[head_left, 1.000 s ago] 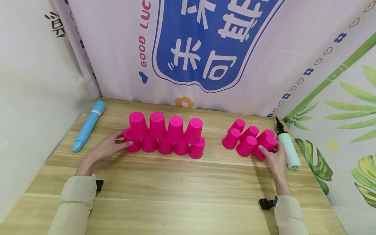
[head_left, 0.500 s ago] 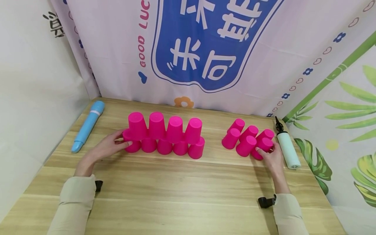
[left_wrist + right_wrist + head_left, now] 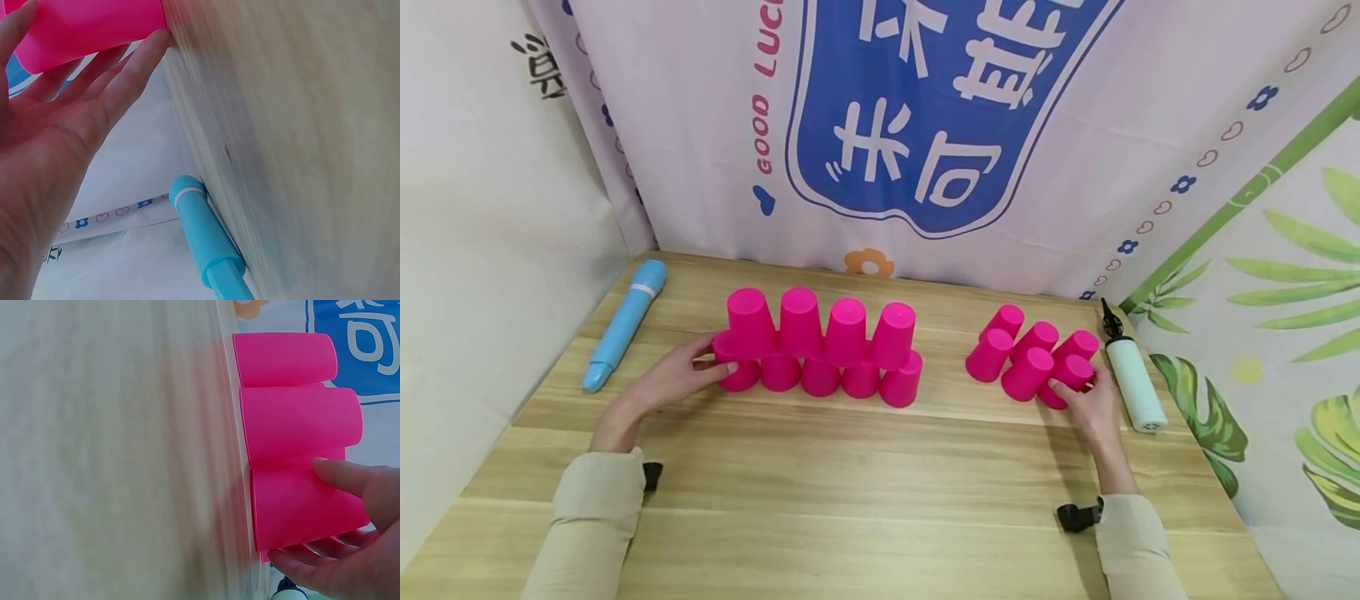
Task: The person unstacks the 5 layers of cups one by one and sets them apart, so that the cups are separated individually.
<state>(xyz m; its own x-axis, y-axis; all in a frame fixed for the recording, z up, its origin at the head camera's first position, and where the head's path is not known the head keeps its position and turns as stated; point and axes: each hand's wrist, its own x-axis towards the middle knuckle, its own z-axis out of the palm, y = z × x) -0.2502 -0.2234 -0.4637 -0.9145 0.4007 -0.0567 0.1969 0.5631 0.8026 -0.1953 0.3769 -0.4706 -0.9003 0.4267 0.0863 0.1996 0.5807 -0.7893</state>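
My left hand (image 3: 677, 377) holds the leftmost lower pink cup (image 3: 742, 377) of a two-tier row, thumb in front and fingers at its far side. The lower cups stand upside down side by side, and several upper cups (image 3: 801, 323) bridge them. In the left wrist view that cup (image 3: 94, 31) lies between thumb and fingers. At the right, my right hand (image 3: 1097, 408) grips the front right pink cup (image 3: 1075, 372) of a separate group of upside-down cups (image 3: 1028, 375). In the right wrist view, the gripped cup (image 3: 306, 506) stands on the table against its neighbour (image 3: 300, 425).
A light blue tube-shaped pump (image 3: 627, 321) lies at the table's left edge. A pale green pump (image 3: 1137, 385) with a black nozzle lies just right of my right hand. Printed cloth (image 3: 700, 208) hangs behind the wooden table (image 3: 850, 492).
My right hand has brought its cup down and slightly left, in line with the front cups of the right group. My left hand and the two-tier row stay put.
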